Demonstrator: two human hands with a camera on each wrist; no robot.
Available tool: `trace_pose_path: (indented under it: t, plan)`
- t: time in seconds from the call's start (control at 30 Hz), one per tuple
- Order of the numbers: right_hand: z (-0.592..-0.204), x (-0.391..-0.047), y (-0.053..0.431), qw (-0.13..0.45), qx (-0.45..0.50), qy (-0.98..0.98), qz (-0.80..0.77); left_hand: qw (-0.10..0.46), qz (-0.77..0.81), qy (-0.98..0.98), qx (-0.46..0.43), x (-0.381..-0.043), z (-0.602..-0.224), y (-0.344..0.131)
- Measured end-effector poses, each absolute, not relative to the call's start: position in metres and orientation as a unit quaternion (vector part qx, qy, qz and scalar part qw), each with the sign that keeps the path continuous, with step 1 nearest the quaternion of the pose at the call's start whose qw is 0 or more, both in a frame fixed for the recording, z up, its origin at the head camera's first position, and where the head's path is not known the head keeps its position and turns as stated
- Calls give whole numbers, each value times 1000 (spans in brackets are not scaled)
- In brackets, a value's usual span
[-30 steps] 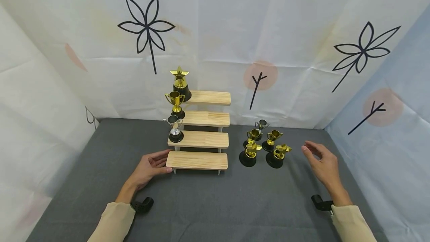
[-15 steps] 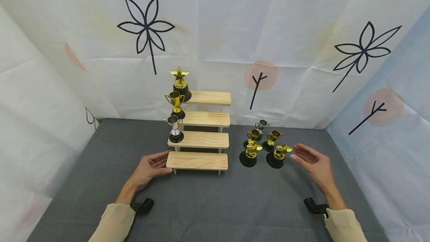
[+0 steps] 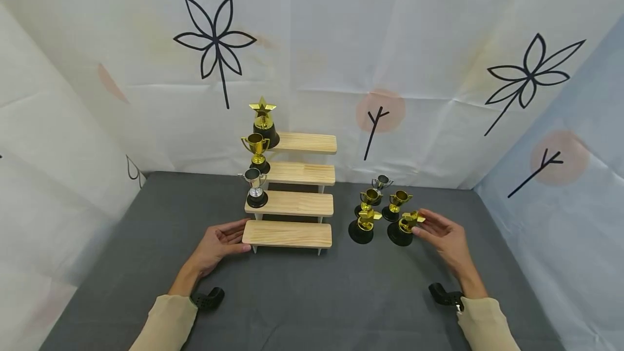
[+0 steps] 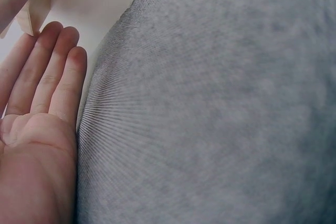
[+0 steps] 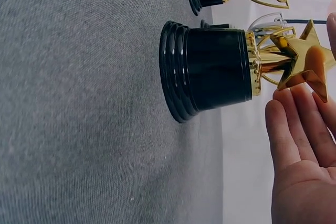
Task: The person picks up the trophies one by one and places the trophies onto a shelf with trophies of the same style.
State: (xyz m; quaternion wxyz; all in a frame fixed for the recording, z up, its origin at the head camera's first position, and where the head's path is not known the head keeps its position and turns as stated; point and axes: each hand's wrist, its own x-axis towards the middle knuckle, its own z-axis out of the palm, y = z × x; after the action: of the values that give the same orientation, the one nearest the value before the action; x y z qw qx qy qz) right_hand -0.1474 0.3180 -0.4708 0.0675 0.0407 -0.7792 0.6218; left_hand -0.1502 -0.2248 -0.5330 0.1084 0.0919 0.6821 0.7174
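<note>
A wooden display stand [image 3: 287, 234] with stepped shelves stands at centre left. My left hand [image 3: 216, 247] touches the left end of its lowest shelf, thumb at the front corner, fingers stretched along the side in the left wrist view. My right hand [image 3: 446, 240] is at a gold star trophy [image 3: 401, 233] on a black base. In the right wrist view, the extended fingers [image 5: 307, 124] reach the star's lower edge, with the thumb on its other side. That trophy's base [image 5: 210, 66] stands upright on the table.
On the stand's left side are a star trophy [image 3: 265, 126], a gold cup [image 3: 256, 145] and a silver cup [image 3: 254, 180]. Beside the held-at trophy stand another star trophy [image 3: 362, 232], gold cups [image 3: 398, 199] and a silver cup [image 3: 382, 181]. A patterned cloth [image 3: 322, 42] hangs behind the table.
My right hand has moved left across the table to the nearest star trophy, its thumb and fingers now around the star. The left hand stays at the stand.
</note>
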Motion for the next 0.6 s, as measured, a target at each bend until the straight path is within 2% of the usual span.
trace_pose_path:
  t: [0.6]
  plan:
    - [-475, -155, 310, 60, 58, -798, 597, 113, 726, 670, 106, -150, -535, -227]
